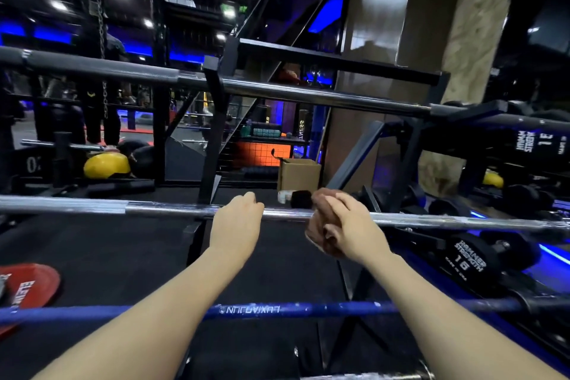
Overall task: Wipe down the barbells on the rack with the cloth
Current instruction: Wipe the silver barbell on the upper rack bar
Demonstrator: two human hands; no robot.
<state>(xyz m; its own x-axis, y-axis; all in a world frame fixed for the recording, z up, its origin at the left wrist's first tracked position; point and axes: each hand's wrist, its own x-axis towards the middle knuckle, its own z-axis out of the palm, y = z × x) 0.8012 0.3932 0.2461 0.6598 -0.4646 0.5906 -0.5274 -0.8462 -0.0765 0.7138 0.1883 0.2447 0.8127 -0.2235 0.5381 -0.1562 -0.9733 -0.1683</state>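
Cloth (320,222) around chrome barbell (172,208), right hand (348,225)

A: How are the arms held?
B: Both forearms are stretched forward, bare, roughly parallel; the left hand (237,219) is laid palm down, knuckles up, fingers curled over the chrome barbell (172,209).
A: And the right hand (348,225)?
B: It is closed round a bunched brown cloth (317,227); the cloth is pressed against the same bar, just beside the left hand.
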